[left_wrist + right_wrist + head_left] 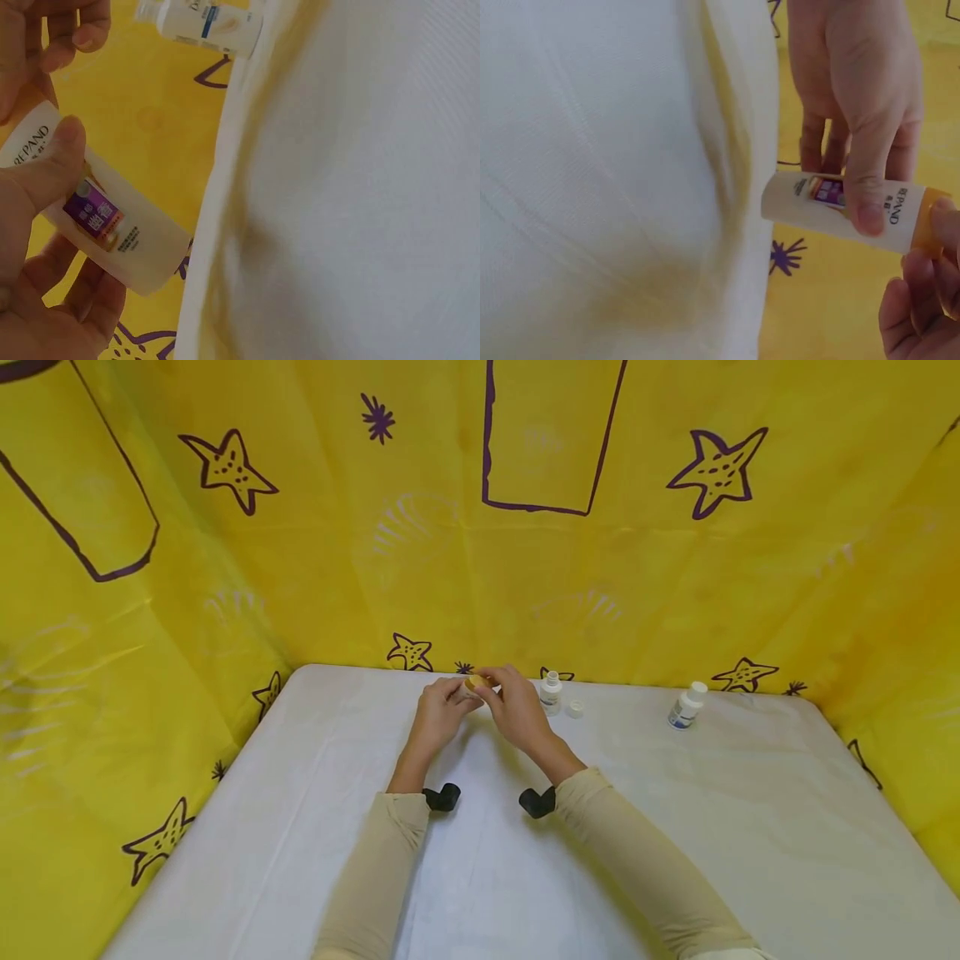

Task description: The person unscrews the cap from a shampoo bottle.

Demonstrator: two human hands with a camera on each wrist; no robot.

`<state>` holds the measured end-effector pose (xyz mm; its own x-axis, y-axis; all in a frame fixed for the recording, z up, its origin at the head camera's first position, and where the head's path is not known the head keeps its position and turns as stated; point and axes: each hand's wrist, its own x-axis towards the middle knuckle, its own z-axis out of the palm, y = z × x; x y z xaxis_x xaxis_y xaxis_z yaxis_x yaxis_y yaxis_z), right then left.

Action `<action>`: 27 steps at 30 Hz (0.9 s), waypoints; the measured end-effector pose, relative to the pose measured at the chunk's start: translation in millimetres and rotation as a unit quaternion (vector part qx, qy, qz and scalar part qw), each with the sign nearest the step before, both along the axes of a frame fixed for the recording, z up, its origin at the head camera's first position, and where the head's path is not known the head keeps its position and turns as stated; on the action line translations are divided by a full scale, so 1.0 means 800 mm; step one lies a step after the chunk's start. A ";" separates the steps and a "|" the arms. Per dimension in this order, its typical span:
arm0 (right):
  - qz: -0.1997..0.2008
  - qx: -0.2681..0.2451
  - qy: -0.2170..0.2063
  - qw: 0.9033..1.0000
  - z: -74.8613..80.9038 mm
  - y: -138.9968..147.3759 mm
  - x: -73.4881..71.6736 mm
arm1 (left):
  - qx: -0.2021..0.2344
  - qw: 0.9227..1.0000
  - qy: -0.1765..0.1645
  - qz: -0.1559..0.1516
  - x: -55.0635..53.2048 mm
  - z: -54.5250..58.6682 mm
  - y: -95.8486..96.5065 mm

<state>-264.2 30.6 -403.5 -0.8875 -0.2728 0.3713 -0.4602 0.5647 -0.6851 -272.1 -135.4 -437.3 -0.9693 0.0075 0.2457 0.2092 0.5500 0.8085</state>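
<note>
My left hand (441, 714) grips a white bottle (112, 217) with a purple label and the word REPAND, thumb across its front. An orange cap (930, 223) tops this bottle. The right hand (517, 710) pinches the cap between thumb and fingers, as the right wrist view shows. Both hands are raised over the far part of the table. In the head view the fingers cover most of the bottle. Just right of the hands stands a small white bottle (551, 695) without its cap. A loose white cap (575, 709) lies beside it on the table.
Farther right on the white-covered table (675, 843) stands another white bottle (686, 707) with its cap on. Yellow fabric walls (450, 577) with starfish drawings rise at the back and sides. A black wrist mount (537, 802) juts inward from the right wrist, another from the left.
</note>
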 end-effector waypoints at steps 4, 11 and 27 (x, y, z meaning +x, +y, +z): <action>-0.010 -0.009 0.004 1.000 0.012 0.007 0.009 | 0.005 1.000 0.012 -0.024 0.002 0.006 0.005; -0.039 -0.018 0.016 0.999 0.025 0.021 0.026 | -0.018 0.998 -0.006 -0.061 0.013 0.022 0.018; -0.076 0.000 -0.013 0.997 0.049 0.080 0.064 | -0.023 0.989 -0.003 -0.149 0.039 0.038 0.065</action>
<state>-213.0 94.2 -364.3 -0.9279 -0.1353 0.3475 -0.3519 0.6264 -0.6956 -241.2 -83.3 -406.8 -0.9236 0.3044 0.2329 0.3631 0.5004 0.7860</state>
